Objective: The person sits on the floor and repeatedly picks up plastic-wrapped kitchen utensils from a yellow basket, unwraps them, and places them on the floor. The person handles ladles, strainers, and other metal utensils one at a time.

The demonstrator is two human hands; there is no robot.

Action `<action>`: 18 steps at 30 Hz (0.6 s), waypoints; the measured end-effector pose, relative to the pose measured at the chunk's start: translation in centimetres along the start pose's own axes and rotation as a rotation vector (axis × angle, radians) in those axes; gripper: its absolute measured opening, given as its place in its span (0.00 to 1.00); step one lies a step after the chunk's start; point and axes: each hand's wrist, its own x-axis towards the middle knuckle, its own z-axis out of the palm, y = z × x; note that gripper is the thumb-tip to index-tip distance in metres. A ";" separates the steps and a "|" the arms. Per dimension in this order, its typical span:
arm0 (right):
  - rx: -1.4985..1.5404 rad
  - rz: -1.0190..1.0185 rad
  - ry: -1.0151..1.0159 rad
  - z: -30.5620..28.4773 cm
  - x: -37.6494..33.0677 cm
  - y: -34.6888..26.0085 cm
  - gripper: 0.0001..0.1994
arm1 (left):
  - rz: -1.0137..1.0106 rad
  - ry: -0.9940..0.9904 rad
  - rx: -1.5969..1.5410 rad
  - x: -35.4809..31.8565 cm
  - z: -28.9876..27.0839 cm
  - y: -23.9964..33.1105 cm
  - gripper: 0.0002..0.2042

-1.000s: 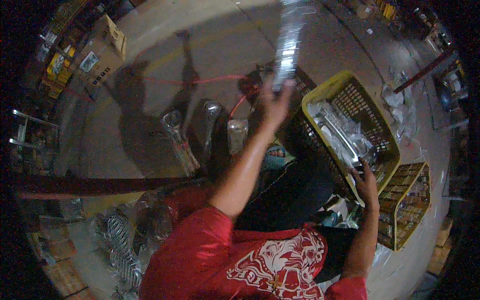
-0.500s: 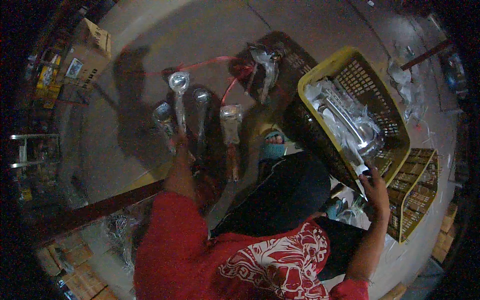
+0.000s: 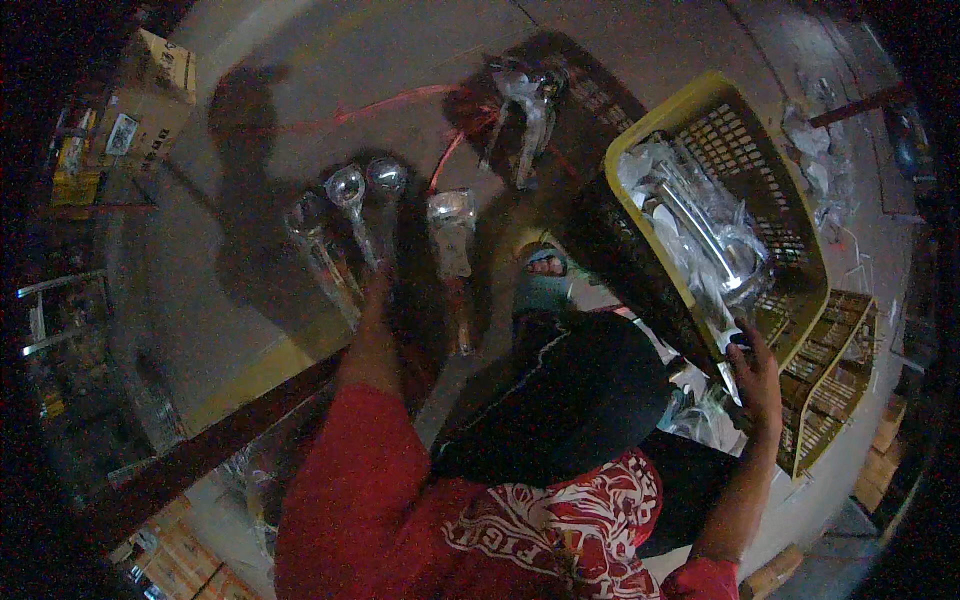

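Observation:
In the head view, my left hand (image 3: 376, 285) closes around the handle of a plastic-wrapped ladle (image 3: 345, 187) with a round, shiny bowl. A second wrapped ladle (image 3: 387, 176) lies right beside it, and another wrapped utensil (image 3: 305, 212) rests just left. To the right lies a wrapped utensil with a broad head (image 3: 452, 208). My right hand (image 3: 757, 375) is at the near rim of a yellow plastic basket (image 3: 622, 150), fingers bent around a thin, pale, pointed piece (image 3: 729, 380) whose kind I cannot make out. Wrapped metal utensils (image 3: 700, 220) fill the basket.
Beyond the lying utensils is a wrapped bundle (image 3: 525, 110) with red string (image 3: 447, 160) trailing from it. A second yellow crate (image 3: 825, 365) stands at the right. Cardboard boxes (image 3: 145, 105) sit far left. A dark red bar (image 3: 215, 425) crosses at lower left.
The ladle in my left hand has come nearer to me, its bowl now close beside the neighbouring ladle's. My right hand stays at the basket rim. The whole view has shifted slightly.

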 end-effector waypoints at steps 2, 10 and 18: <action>0.022 0.016 -0.013 0.2 0.1 -0.1 0.25 | 0.002 -0.013 0.043 -0.2 1.6 -0.5 0.38; 0.001 0.001 -0.040 0.3 0.6 -0.8 0.27 | -0.152 -0.019 0.204 -0.8 3.8 0.3 0.40; -0.044 0.008 -0.023 0.3 0.4 -0.9 0.26 | -0.135 0.023 0.141 -2.1 2.4 0.2 0.39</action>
